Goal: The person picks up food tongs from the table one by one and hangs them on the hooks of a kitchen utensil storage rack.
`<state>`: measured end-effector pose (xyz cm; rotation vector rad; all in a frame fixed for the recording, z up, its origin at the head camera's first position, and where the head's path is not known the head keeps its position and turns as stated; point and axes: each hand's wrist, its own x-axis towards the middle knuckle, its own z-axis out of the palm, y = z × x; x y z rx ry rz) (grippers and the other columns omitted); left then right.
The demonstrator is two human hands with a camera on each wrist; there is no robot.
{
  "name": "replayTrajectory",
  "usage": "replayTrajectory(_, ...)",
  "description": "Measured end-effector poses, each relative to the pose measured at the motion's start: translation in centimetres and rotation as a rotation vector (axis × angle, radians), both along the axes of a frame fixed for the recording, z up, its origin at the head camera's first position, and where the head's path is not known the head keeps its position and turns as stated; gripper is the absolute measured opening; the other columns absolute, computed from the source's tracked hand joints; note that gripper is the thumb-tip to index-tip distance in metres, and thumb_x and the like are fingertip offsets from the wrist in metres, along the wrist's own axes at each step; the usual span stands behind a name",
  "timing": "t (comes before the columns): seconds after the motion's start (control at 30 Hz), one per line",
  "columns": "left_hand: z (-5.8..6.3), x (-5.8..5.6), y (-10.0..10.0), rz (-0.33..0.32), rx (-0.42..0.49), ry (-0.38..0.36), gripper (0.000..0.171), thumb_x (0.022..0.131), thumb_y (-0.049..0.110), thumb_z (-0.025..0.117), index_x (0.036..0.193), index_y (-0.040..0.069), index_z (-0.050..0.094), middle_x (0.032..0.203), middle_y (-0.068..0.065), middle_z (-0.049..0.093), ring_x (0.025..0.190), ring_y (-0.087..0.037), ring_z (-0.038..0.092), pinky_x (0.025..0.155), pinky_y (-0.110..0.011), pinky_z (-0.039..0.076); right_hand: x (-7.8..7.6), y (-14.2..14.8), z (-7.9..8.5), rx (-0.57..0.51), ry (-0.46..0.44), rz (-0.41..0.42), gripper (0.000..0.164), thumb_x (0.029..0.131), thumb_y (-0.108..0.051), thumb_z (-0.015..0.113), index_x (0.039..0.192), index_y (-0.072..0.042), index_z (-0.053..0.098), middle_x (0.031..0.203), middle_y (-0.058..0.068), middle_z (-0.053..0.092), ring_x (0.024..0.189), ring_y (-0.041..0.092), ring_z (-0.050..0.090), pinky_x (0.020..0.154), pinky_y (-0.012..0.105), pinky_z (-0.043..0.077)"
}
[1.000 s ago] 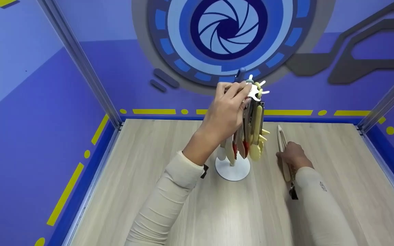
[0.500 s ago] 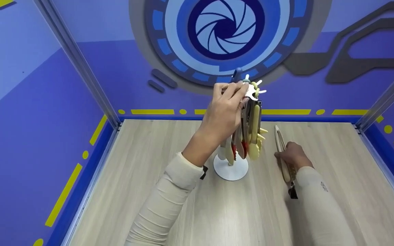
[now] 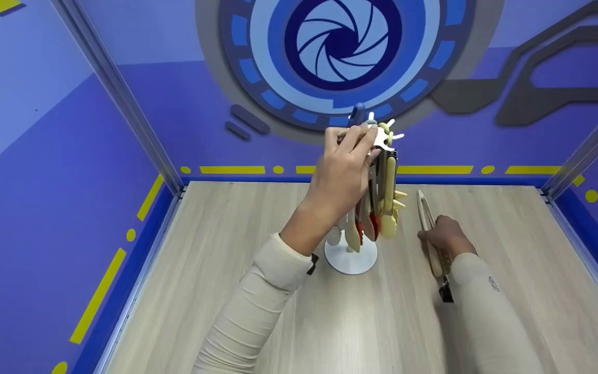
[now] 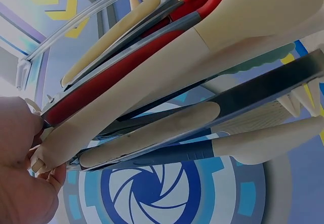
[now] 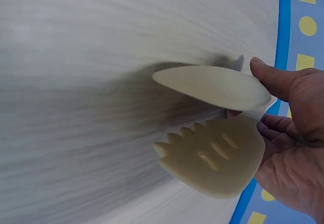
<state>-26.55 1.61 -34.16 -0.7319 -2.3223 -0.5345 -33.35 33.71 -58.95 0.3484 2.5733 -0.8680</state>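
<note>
In the head view my left hand (image 3: 343, 163) grips the white hooked top (image 3: 381, 137) of a utensil stand, several tongs hanging below. In the left wrist view the fingers (image 4: 31, 125) close in at the top ends of cream tongs (image 4: 131, 97) and red-handled tongs (image 4: 111, 82). Yellow tongs (image 3: 390, 189) hang at the right side. Low over the table at the right, my right hand (image 3: 445, 236) holds another pair of cream tongs (image 3: 426, 213). Their two heads show spread apart in the right wrist view, a smooth spoon half (image 5: 217, 87) and a toothed, slotted half (image 5: 217, 155).
The stand's round white base (image 3: 351, 262) rests on the wood-grain table (image 3: 247, 234). Blue printed panels (image 3: 148, 114) enclose the back and sides, with metal posts (image 3: 122, 98) at the corners. A blue loop (image 3: 358, 113) rises above the stand's top.
The hanging tongs have swung round a little on the stand, the red-tipped pair shifting right. My left hand stays at the stand's top. My right hand stays in place with the cream tongs.
</note>
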Motion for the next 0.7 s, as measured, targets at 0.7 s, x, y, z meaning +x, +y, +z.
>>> replayTrajectory(0.7,-0.04,-0.07,0.31,0.029,-0.002,0.004,0.044,0.115,0.031,0.045,0.148,0.009,0.063,0.145,-0.007,0.066,0.123,-0.028,0.051,0.099,-0.025,0.055,0.64,0.41,0.06,-0.024,0.026,0.027,0.062,0.103,-0.032,0.062,0.140,0.015,0.046,0.127,0.034,0.060,0.102,0.036,0.066,0.074,0.039,0.058)
